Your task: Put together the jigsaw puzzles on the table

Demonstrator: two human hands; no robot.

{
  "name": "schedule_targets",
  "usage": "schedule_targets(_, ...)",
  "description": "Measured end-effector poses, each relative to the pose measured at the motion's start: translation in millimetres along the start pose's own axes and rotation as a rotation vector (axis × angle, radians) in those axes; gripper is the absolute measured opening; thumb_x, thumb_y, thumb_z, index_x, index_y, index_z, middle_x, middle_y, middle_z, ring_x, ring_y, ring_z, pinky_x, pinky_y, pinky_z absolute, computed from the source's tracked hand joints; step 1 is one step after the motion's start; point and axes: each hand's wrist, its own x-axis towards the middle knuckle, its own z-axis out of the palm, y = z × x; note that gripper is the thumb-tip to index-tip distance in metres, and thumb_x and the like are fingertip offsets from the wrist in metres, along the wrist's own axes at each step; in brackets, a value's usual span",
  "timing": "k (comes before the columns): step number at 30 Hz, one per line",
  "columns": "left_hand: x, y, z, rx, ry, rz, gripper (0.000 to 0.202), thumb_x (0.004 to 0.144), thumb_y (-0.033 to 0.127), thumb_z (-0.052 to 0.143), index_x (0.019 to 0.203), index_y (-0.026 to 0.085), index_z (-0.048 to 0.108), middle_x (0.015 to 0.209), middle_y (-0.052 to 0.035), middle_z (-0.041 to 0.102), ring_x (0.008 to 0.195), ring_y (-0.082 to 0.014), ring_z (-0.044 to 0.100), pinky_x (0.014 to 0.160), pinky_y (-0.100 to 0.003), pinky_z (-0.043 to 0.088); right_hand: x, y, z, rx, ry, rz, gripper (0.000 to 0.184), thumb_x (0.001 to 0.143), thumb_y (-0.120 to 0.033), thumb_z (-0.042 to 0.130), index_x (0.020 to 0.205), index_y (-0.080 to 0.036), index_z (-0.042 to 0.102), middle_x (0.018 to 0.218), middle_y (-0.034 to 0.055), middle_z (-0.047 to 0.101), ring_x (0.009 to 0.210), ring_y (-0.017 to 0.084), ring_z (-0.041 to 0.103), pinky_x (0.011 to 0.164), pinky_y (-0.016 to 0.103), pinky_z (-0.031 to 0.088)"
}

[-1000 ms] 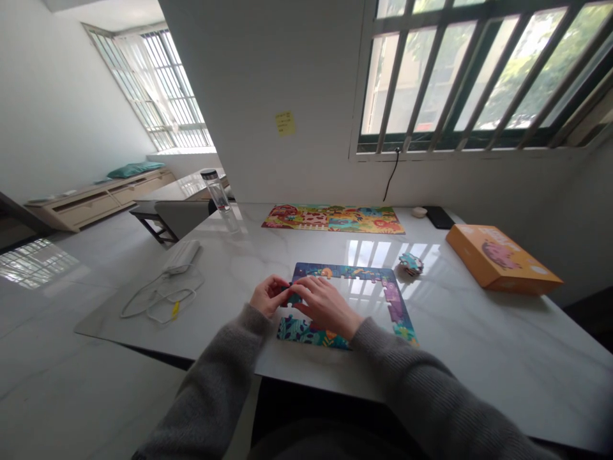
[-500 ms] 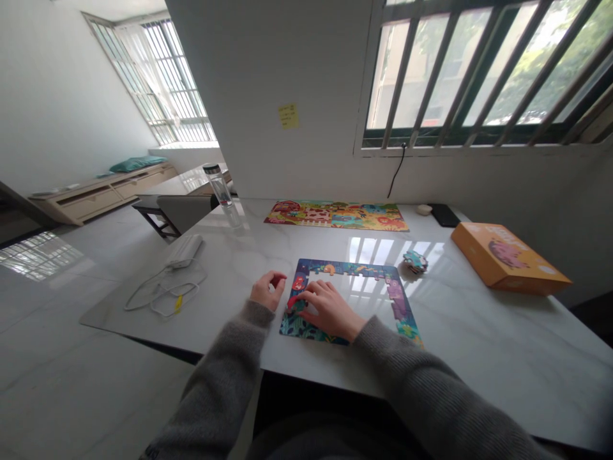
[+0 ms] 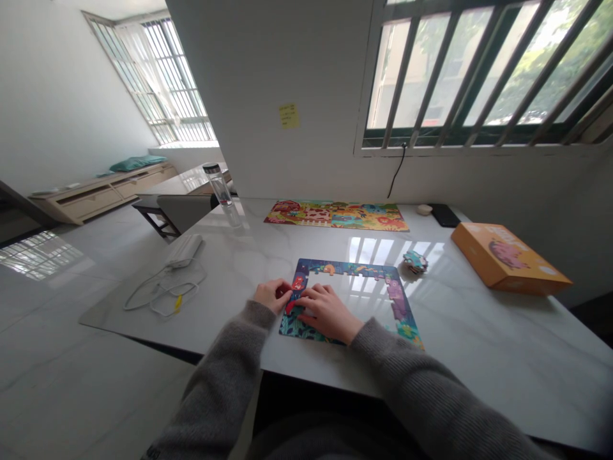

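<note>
A jigsaw puzzle frame (image 3: 355,264) of dark, colourful border pieces lies flat on the white marble-look table, its middle showing the tabletop. My left hand (image 3: 272,294) is closed at the frame's left edge, thumb and fingertips together on a border piece there. From the right, my right hand (image 3: 330,313) reaches across the lower left of the frame, fingers and thumb bent round a dark piece with a red part (image 3: 290,305). The fingers partly cover that piece. Right of the frame sits a small stack of loose puzzle pieces (image 3: 415,261).
A long farm-animal puzzle (image 3: 335,215) lies by the wall. An orange box (image 3: 510,259) and a black phone (image 3: 445,215) are at the right. At the left are a white power adapter (image 3: 184,250) with a cable (image 3: 163,297) and a glass bottle (image 3: 218,185).
My left hand has moved right and its fingertips now meet the frame's left edge. The right hand's fingers have shifted slightly over the same spot.
</note>
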Motion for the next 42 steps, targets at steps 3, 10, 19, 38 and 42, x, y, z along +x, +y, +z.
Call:
schedule_targets(3,-0.2,-0.1,-0.6,0.019,-0.004,0.012,0.013,0.079,0.030,0.065,0.082,0.020,0.072,0.070,-0.0016,0.070,0.059,-0.0140,0.059,0.061,-0.026,0.048,0.2,-0.4,0.6,-0.006,0.001,0.005,0.031,0.092,-0.038,0.068,0.121,-0.028,0.064,0.122,0.0065,0.063,0.104,0.023,0.051,0.091,0.039,0.035)
schedule_targets(10,-0.9,-0.2,-0.6,0.049,0.010,0.054,0.007,0.077,0.025,0.066,0.078,0.020,0.071,0.072,-0.0023,0.069,0.063,-0.0159,0.059,0.065,-0.029,0.048,0.4,-1.2,0.3,-0.021,-0.001,0.018,0.031,0.093,-0.037,0.067,0.122,-0.029,0.064,0.119,0.0071,0.061,0.105,0.024,0.051,0.092,0.039,0.036)
schedule_targets(19,-26.9,-2.1,-3.8,0.115,0.013,0.155,0.011,0.081,0.029,0.068,0.090,0.023,0.072,0.093,-0.0048,0.071,0.093,-0.0250,0.061,0.087,-0.038,0.046,-0.6,-3.1,-0.2,-0.040,-0.003,0.019,0.029,0.094,-0.037,0.065,0.122,-0.027,0.065,0.114,0.0079,0.060,0.103,0.024,0.049,0.091,0.040,0.036)
schedule_targets(38,-41.4,1.1,-2.5,0.260,-0.042,0.157,0.020,0.087,0.033,0.065,0.105,0.032,0.074,0.110,-0.0020,0.064,0.106,-0.0246,0.054,0.093,-0.039,0.039,-24.2,-20.5,-10.3,0.035,-0.064,-0.059,0.031,0.087,-0.034,0.070,0.112,-0.020,0.058,0.113,0.0085,0.059,0.106,0.025,0.050,0.100,0.042,0.040)
schedule_targets(42,-41.2,6.0,-3.0,0.286,-0.044,0.144,0.019,0.088,0.032,0.064,0.105,0.032,0.073,0.110,-0.0014,0.064,0.106,-0.0239,0.053,0.093,-0.038,0.038,-26.0,-18.3,-8.1,0.065,-0.064,-0.058,0.029,0.087,-0.033,0.071,0.109,-0.021,0.059,0.112,0.0074,0.059,0.106,0.024,0.050,0.101,0.042,0.040)
